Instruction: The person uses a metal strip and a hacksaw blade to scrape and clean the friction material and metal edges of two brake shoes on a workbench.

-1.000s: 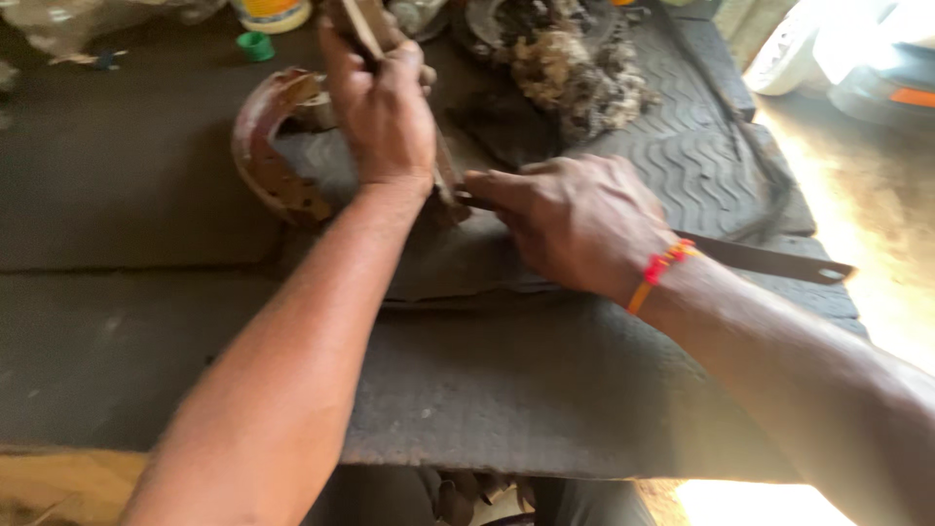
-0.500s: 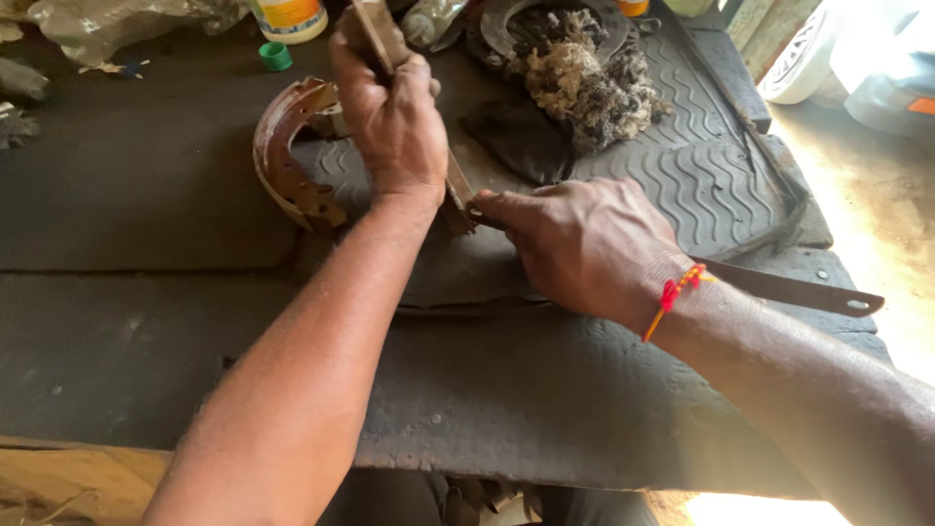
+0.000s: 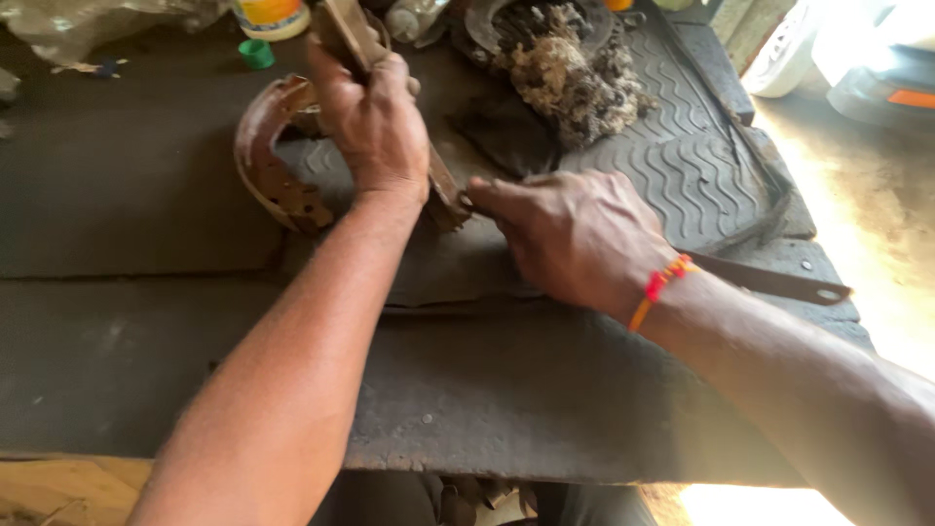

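dark worktop point(image 3: 146, 224) runs wide, near edge low in the head view, bare stretch on the left and in front of the forearms, so room there; far side crowded. ribbed rubber mat point(image 3: 682, 166) covers the right part, its right edge curling up near the worktop's right edge, bright floor beyond. left hand point(image 3: 375, 122) reaches far forward, arm nearly straight, back of hand up, fingers closed tight around a rusty curved metal strip point(image 3: 443, 195) that stands tilted, upper end point(image 3: 343, 27) sticking out above the fist, lower end coming out below the wrist side. right hand point(image 3: 575, 239) comes in from the right, knuckles up, wrist with an orange-red thread band point(image 3: 660, 288), fingers curled shut on a long flat blade tool point(image 3: 779, 281); its handle end pokes out behind the wrist over the mat, working tip at the index fingertip touching the strip's lower end. can't see the tip itself clearly. a rusty brake shoe point(image 3: 268, 161) lies on the worktop just left of the left hand, arc open toward the hand, partly behind it. tangled pile of fibre and scrap point(image 3: 565, 73) sits on the mat beyond the right hand. green cap point(image 3: 256, 54) and yellow-labelled bottle point(image 3: 273, 15) at the far edge.
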